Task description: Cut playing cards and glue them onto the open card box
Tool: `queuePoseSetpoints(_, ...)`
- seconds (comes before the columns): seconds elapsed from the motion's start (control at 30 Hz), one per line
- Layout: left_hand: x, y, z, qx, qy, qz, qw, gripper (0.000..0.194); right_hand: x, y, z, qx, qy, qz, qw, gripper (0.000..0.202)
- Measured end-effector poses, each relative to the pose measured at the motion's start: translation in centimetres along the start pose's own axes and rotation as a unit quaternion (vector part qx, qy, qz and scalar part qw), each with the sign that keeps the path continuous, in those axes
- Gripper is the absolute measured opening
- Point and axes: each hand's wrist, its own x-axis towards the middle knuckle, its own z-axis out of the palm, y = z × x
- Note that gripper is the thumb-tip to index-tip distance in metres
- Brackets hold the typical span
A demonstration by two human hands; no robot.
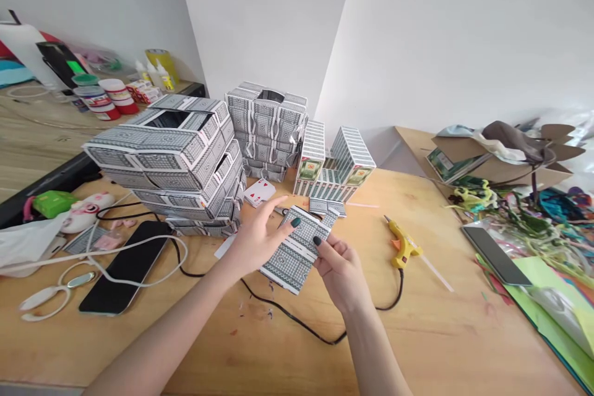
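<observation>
Head view showed a patterned card panel (290,260) held tilted above the bench (427,340), between both hands. The right hand (341,272) had its grip closed on the right edge, thumb on top and fingers curled, probably to steady it. The left hand (255,241) had a looser grip, its thumb against the upper part and its index finger stretched out, perhaps to feel or press the surface. Behind lay loose cards (260,192) and three card structures (155,151) (266,127) (334,182), seemingly set back to leave working room. Rightward rested a yellow glue gun (403,246), likely kept within reach.
</observation>
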Motion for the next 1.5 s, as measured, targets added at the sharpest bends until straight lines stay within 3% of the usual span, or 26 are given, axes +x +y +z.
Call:
queuePoseSetpoints(0.13, 1.0, -0.9, 0.9, -0.124, -0.141, -0.043, 0.981, 0.052, 0.5, 0.1, -0.1, 0.013, -0.019, 0.019, 1.0, 0.027)
queuePoseSetpoints(0.33, 0.6, -0.2, 0.4, -0.193, -0.197, -0.016, 0.961, 0.049, 1.0, 0.4, -0.9, 0.005, -0.009, 0.057, 0.998, 0.022)
queuePoseSetpoints(0.6, 0.4, -0.5, 0.1, -0.193, -0.188, 0.004, 0.963, 0.035, 0.4, 0.8, -0.7, -0.127, 0.02, 0.013, 0.992, 0.03)
queuePoseSetpoints(0.9, 0.2, -0.3, 0.0, -0.272, -0.209, -0.002, 0.939, 0.034, -0.4, 0.5, -0.9, -0.143, -0.066, 0.04, 0.987, 0.04)
queuePoseSetpoints(1.1, 0.2, 0.4, -0.5, -0.254, -0.22, -0.001, 0.942, 0.031, -0.7, 0.0, -0.3, -0.218, -0.031, 0.02, 0.975, 0.032)
queuePoseSetpoints(1.33, 0.0, 0.3, -0.1, -0.224, -0.205, 0.016, 0.953, 0.031, -0.5, 0.5, -0.4, -0.206, -0.03, -0.006, 0.978, 0.04)
queuePoseSetpoints(1.5, -0.2, -0.2, 0.9, -0.215, -0.146, 0.019, 0.965, 0.031, -0.2, 0.5, -0.8, -0.158, -0.039, 0.027, 0.986, 0.042)
